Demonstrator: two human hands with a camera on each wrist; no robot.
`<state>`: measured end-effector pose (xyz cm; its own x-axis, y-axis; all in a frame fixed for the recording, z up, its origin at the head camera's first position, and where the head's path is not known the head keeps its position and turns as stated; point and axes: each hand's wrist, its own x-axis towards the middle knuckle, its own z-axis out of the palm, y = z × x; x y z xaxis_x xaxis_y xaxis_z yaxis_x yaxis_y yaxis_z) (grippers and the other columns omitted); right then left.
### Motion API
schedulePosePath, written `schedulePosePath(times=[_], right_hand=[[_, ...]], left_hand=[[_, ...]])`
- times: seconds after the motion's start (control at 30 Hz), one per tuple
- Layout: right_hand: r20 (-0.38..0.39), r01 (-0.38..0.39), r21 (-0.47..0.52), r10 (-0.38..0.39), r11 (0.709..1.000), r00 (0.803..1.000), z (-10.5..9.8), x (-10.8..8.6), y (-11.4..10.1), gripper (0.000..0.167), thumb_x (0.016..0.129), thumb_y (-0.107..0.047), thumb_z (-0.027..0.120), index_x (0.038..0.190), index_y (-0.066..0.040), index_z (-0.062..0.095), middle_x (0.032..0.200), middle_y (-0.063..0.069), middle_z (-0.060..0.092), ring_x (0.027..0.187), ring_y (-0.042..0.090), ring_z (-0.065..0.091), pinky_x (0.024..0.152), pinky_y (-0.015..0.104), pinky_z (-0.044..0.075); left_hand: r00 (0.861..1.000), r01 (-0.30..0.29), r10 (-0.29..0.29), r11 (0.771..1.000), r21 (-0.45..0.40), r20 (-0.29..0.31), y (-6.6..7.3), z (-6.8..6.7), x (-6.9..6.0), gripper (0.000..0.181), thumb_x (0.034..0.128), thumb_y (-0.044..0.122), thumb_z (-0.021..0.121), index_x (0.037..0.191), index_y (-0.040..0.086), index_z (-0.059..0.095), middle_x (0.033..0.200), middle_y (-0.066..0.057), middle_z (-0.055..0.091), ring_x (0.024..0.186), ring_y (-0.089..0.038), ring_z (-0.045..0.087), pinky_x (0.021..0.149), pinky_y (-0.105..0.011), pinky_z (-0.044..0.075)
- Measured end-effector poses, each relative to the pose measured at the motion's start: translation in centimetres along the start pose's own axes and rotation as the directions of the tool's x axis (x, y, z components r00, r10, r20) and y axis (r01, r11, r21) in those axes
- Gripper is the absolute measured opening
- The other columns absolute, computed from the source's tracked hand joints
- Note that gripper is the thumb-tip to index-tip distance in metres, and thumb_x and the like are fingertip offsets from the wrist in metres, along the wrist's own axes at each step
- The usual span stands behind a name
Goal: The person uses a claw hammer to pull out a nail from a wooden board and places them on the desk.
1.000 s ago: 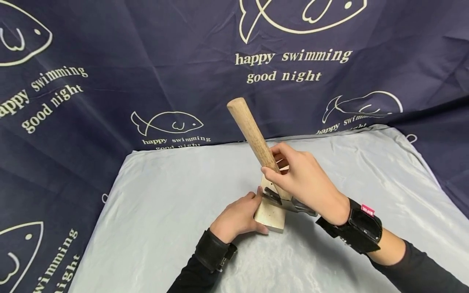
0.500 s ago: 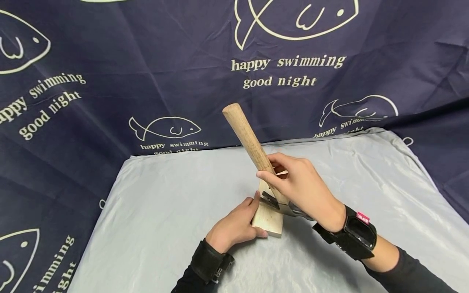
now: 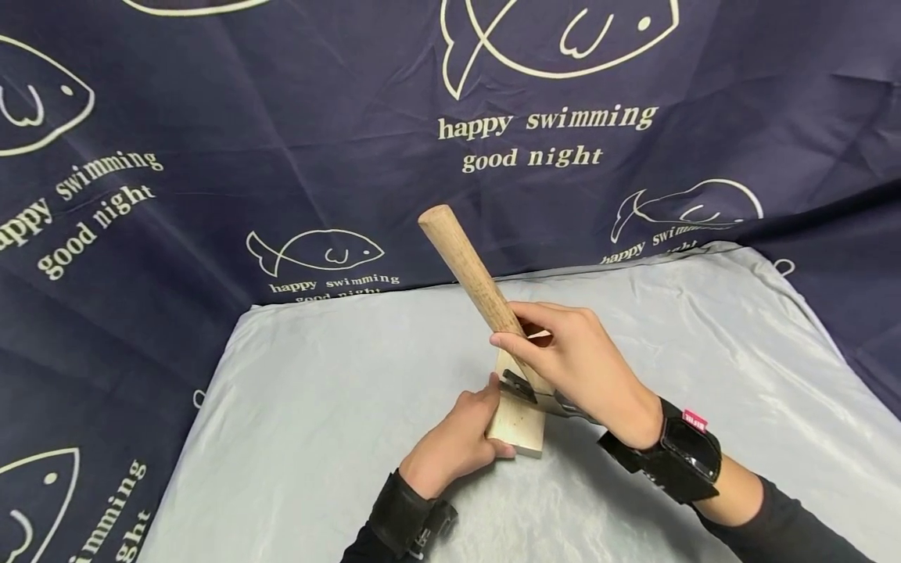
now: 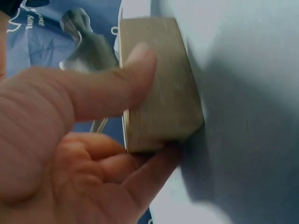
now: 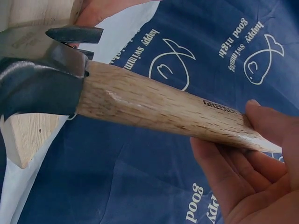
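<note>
My right hand pinches the wooden handle of a claw hammer between thumb and fingers. The handle rises tilted to the left, its free end well above the hand. The dark metal hammer head lies across the top of a pale wooden block. Its claw points left, close to my left fingertips. Whether the claw holds a nail is too small to tell. My left hand grips the block from the left, thumb on its near end and fingers along its side. Small dark spots show on the block's top.
A pale, shiny cloth covers the table around the block. Behind and to the left hangs a dark blue curtain printed with fish and lettering. The table's back edge runs a little beyond the hammer.
The hammer handle leans slightly further to the left. Both hands keep their holds, and the block stays in about the same place. The head view has shifted a little.
</note>
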<state>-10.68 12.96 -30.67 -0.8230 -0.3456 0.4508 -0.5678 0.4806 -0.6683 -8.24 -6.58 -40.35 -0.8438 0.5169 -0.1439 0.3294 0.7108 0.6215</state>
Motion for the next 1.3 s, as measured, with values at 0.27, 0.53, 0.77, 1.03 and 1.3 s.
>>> schedulePosePath(times=[0.27,0.53,0.77,1.03,1.3], right_hand=[[-0.029,0.005,-0.001,-0.005,1.000,1.000,0.2,-0.2,0.0,0.028,0.095,-0.030,0.076,0.124,-0.027,0.073,0.104,-0.013,0.074,0.089,0.001,0.073,0.076,0.020,0.059],[-0.109,-0.011,0.017,0.013,1.000,0.994,-0.3,-1.0,0.2,0.025,0.094,-0.027,0.077,0.120,-0.027,0.075,0.097,-0.013,0.074,0.083,0.002,0.072,0.072,0.020,0.059],[-0.149,-0.025,0.025,0.029,0.999,0.988,-0.6,-1.6,0.5,0.035,0.092,-0.027,0.080,0.127,-0.027,0.074,0.107,-0.011,0.077,0.088,0.001,0.073,0.073,0.019,0.059],[-0.173,-0.027,0.067,0.039,0.997,0.984,-0.2,-1.6,0.8,0.036,0.090,-0.023,0.082,0.126,-0.026,0.075,0.107,-0.007,0.078,0.088,0.004,0.074,0.072,0.020,0.060],[-0.266,0.003,0.119,0.029,0.993,0.964,0.2,-2.2,0.9,0.041,0.086,-0.009,0.084,0.126,-0.019,0.076,0.103,0.001,0.080,0.086,0.005,0.074,0.072,0.019,0.059]], left_hand=[[0.999,-0.031,0.029,0.995,-0.097,-0.021,0.0,0.5,-0.2,0.101,0.0860,0.011,0.083,0.161,-0.008,0.018,0.165,-0.021,0.033,0.146,-0.027,0.045,0.116,-0.041,0.041],[1.000,0.004,-0.004,0.998,-0.067,0.007,0.4,0.4,-0.3,0.098,0.0891,0.013,0.080,0.161,-0.008,0.017,0.167,-0.025,0.026,0.149,-0.029,0.041,0.118,-0.042,0.040],[1.000,0.005,-0.004,0.996,-0.085,0.009,0.1,0.5,-0.5,0.097,0.0921,0.015,0.078,0.163,-0.004,0.014,0.168,-0.021,0.024,0.145,-0.028,0.046,0.117,-0.042,0.041],[0.999,-0.037,0.037,0.998,-0.051,-0.014,0.1,0.4,-0.8,0.098,0.0916,0.012,0.078,0.162,-0.005,0.013,0.165,-0.021,0.034,0.127,-0.023,0.061,0.107,-0.038,0.049],[0.999,-0.026,0.027,0.999,0.043,-0.026,0.5,0.4,-0.5,0.098,0.0899,0.014,0.080,0.162,-0.006,0.017,0.156,-0.021,0.048,0.106,-0.016,0.067,0.094,-0.032,0.054]])
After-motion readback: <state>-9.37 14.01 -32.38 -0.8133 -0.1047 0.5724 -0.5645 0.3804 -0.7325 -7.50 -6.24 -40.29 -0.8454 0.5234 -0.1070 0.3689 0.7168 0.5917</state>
